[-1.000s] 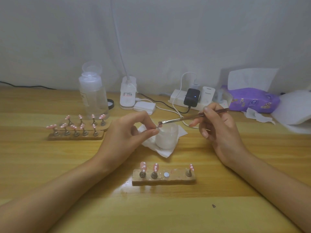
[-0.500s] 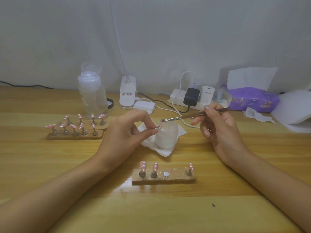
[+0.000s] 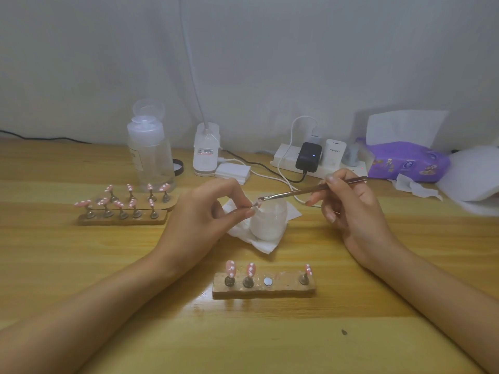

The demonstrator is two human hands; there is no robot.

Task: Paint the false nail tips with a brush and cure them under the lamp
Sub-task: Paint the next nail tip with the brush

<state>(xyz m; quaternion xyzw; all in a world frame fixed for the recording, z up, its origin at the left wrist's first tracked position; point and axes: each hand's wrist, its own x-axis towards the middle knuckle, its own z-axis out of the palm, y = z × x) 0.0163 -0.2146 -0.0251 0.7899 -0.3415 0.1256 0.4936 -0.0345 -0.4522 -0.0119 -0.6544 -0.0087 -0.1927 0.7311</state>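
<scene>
Pink nail tip (image 3: pixel 256 204) is being pinched by the left hand (image 3: pixel 205 214) just above the white jar (image 3: pixel 267 224). The right hand (image 3: pixel 351 211) is pinching the brush (image 3: pixel 305 190), whose bristles, lifted clear 0.5 s ago, are touching the tip again, so painting is probably resuming.

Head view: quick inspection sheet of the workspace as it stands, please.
Surface: wooden table, glossy, with a dark speck near the front.
Job's things: near stand carries three pink nail tips and one bare magnet; far stands hold more pink tips; white jar sits on a tissue.
Clutter: clear bottle, purple tissue pack, loose tissues.
Hands: left hand pinches the held nail tip; right hand holds the brush, bristles at that tip.
Cables: white cable and black charger at the power strip; black cable far left.
Surroundings: gooseneck lamp base, plain grey wall.
</scene>
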